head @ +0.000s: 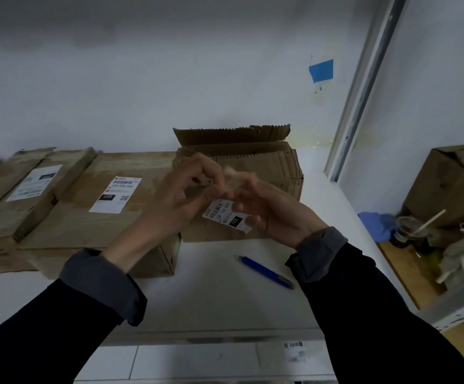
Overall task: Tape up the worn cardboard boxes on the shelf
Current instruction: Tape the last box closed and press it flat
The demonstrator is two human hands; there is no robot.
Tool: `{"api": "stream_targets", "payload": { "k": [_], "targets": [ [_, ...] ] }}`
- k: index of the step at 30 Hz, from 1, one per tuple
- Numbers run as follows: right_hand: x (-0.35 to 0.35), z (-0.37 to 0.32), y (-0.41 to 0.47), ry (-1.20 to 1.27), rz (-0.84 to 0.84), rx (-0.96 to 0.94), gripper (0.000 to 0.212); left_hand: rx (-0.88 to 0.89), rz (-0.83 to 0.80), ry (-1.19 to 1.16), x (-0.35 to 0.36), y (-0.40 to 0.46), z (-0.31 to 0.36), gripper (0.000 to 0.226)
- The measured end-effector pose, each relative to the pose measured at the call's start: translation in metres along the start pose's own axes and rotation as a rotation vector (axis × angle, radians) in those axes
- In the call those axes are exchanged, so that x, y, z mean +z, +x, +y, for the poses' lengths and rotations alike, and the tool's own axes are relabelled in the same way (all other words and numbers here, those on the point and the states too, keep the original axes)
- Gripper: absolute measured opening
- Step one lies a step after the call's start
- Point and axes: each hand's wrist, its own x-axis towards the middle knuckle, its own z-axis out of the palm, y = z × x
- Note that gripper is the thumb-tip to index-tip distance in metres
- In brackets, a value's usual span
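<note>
Both of our hands are raised together in front of the worn box (pixel 241 173), which sits on the white shelf (pixel 211 295) at about 12 o'clock from us, its back flap standing up and its front wall crumpled, with a torn shipping label (pixel 226 214) low on the front.

Left hand (pixel 180 198): fingers curled, thumb and forefinger pinched toward the right hand. Right hand (pixel 269 209): fingers curled likewise. Between the fingertips there is a pale blurred scrap (pixel 229 173), possibly a bit of clear tape or peeled film; motion blur stops us naming it. We judge both hands to be pinching it, but the contact itself is unclear.

Key relation: the box lies directly behind the grip, toward 12 o'clock, near both hands, with its long axis running 9 to 3 o'clock. Neither hand is clearly nearer; the right sits over the label, the left over the box's left front corner.

No tape roll is visible. A blue pen (pixel 266 271) lies on the shelf at 5 o'clock from the hands, apart from the box.

At 9 o'clock, two flatter boxes (pixel 86 206) with labels lie side by side, already bearing tape strips.

Judgement: early in the work on this box; the flaps are not yet closed.
</note>
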Motion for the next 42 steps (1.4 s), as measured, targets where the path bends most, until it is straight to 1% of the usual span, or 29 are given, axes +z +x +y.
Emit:
{"api": "stream_targets", "payload": {
  "k": [1, 3, 6, 9, 12, 16, 18, 20, 24, 29, 33, 38, 42],
  "targets": [
    [-0.002, -0.001, -0.001, 0.015, -0.016, -0.026, 0.048, -0.035, 0.027, -0.071, 0.0, 0.0, 0.001, 0.004],
    [-0.005, -0.003, -0.001, -0.026, -0.003, -0.138, 0.049, -0.085, 0.084, -0.178, -0.001, 0.0, 0.003, 0.008],
    [-0.001, -0.005, 0.002, -0.275, 0.06, -0.325, 0.04, -0.143, 0.115, -0.29, 0.001, 0.001, 0.005, 0.008],
    [0.009, -0.004, 0.008, -0.45, 0.078, -0.35, 0.04, -0.196, 0.11, -0.335, 0.006, 0.003, 0.006, 0.009],
    [0.015, -0.004, 0.014, -0.516, 0.092, -0.335, 0.044, -0.238, 0.095, -0.379, 0.01, 0.002, 0.008, 0.012],
    [0.012, -0.004, 0.018, -0.458, 0.065, -0.281, 0.042, -0.285, 0.078, -0.427, 0.011, 0.002, 0.01, 0.012],
    [0.011, -0.003, 0.019, -0.402, 0.038, -0.277, 0.033, -0.298, 0.086, -0.449, 0.011, 0.001, 0.011, 0.011],
    [0.013, -0.002, 0.019, -0.363, 0.017, -0.275, 0.017, -0.31, 0.087, -0.487, 0.011, 0.001, 0.01, 0.01],
    [0.016, 0.0, 0.024, -0.262, -0.012, -0.28, 0.007, -0.333, 0.1, -0.556, 0.01, 0.0, 0.01, 0.013],
    [0.018, 0.004, 0.029, -0.196, -0.035, -0.306, 0.009, -0.375, 0.113, -0.62, 0.01, -0.002, 0.006, 0.011],
    [0.023, 0.01, 0.032, -0.117, -0.011, -0.374, 0.008, -0.414, 0.131, -0.622, 0.015, -0.002, 0.004, 0.013],
    [0.024, 0.017, 0.035, -0.1, 0.049, -0.447, 0.009, -0.465, 0.16, -0.522, 0.022, 0.0, 0.0, 0.02],
    [0.021, 0.022, 0.037, -0.156, 0.134, -0.494, 0.009, -0.509, 0.235, -0.458, 0.029, 0.0, -0.003, 0.021]
  ]
}}
